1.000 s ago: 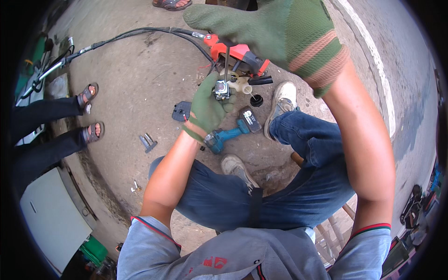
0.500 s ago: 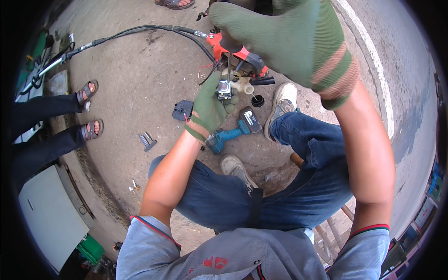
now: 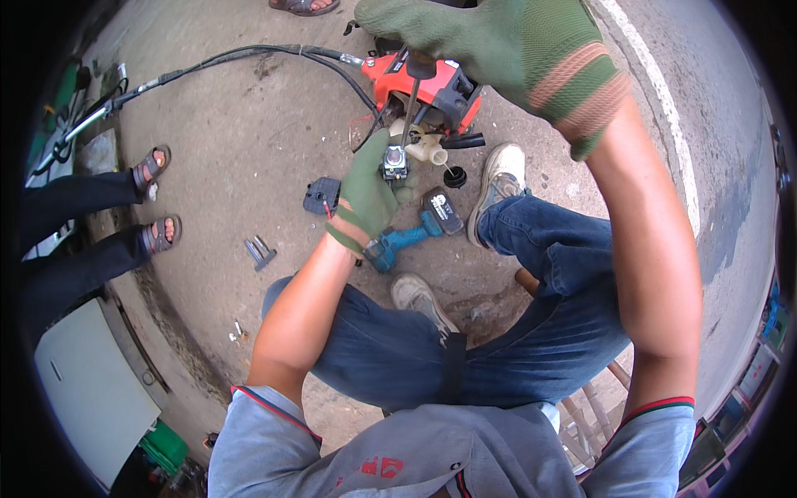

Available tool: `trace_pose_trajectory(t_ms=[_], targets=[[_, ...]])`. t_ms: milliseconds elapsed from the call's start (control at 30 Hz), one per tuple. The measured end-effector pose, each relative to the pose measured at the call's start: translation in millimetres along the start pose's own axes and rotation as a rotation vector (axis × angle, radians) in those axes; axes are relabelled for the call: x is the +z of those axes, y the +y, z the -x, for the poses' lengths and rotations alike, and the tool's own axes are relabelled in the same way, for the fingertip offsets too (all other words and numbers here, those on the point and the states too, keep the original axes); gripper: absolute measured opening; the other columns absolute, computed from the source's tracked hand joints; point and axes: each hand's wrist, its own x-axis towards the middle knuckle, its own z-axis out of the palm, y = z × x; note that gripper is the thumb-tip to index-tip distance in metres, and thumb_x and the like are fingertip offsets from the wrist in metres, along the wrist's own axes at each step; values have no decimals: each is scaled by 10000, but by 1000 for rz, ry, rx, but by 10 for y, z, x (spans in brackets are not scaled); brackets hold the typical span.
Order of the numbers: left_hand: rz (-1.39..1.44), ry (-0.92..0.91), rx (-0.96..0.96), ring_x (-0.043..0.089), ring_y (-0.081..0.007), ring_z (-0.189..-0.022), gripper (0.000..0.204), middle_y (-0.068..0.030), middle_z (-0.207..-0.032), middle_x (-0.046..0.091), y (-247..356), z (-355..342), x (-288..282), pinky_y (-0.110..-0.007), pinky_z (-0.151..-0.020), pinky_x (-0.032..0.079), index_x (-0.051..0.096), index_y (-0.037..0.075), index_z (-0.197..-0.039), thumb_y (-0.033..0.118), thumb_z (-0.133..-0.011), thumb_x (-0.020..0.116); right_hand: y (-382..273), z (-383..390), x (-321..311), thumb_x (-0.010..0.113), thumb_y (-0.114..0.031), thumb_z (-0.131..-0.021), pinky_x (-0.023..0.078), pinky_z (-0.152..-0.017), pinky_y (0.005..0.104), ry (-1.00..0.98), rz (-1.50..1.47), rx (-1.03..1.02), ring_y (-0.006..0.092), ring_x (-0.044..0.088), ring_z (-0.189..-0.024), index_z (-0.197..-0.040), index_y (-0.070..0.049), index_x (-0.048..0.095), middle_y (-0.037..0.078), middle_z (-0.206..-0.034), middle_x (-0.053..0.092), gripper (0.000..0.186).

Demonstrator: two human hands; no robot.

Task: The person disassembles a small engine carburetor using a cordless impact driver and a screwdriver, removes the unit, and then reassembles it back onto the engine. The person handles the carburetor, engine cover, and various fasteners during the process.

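My left hand (image 3: 365, 195), in a green glove, grips a small silver carburetor (image 3: 394, 163) just in front of the red-and-black engine unit (image 3: 432, 91). My gloved right hand (image 3: 515, 50) is raised at the top, on the black handle of a screwdriver (image 3: 422, 68), whose shaft runs down to the carburetor. Beside the carburetor are a pale plastic fitting (image 3: 430, 149), a short black tube (image 3: 462, 141) and a round black cap (image 3: 455, 177). A teal cordless tool (image 3: 407, 236) with its battery and a dark square cover (image 3: 320, 196) lie on the concrete below.
Another person's sandalled feet (image 3: 154, 166) and dark trousers are at the left, near a white panel (image 3: 91, 382). A long hose (image 3: 257, 51) crosses the top left. Small metal pieces (image 3: 259, 253) lie by my left knee (image 3: 286, 295). A white line (image 3: 664, 100) runs along the pavement at right.
Since half a second ago my right hand has shifted up and left, exposing more of the screwdriver handle and the red unit; the screwdriver leans slightly more. My left hand stays on the carburetor.
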Motion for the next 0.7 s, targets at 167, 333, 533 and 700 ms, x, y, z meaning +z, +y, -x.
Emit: trace_pose_trajectory(t_ms=[167,333,533,700], targets=[[-10,50,-29,690,-174,-745,500,-33,-898,708,-9,-7,20,-286,-566,491,669,106,-1254,548,-1050,554,13,53,67,748,-104,-903,480,-604,254,81,57,-6,98,602,-670,-1331,6,682,56,-792,666,447],[2,33,-13,688,-176,-738,489,-34,-894,708,-28,5,30,-278,-559,490,674,108,-1242,542,-1052,551,-89,140,70,750,-164,-907,486,-631,279,125,213,-107,100,600,-699,-1270,22,699,34,-775,644,411],[-35,113,-13,691,-188,-731,467,-49,-896,721,-51,-12,1,-297,-560,502,680,125,-1233,535,-1029,587,30,18,-64,746,-227,-930,473,-600,313,-10,141,-125,132,557,-650,-1183,50,683,61,-721,613,380],[-31,211,15,700,-202,-730,411,-63,-911,739,-43,19,83,-327,-601,532,707,153,-1184,518,-1025,604,64,161,-155,731,-255,-944,539,-824,343,-167,235,-163,202,673,-907,-1270,54,646,148,-982,714,458]])
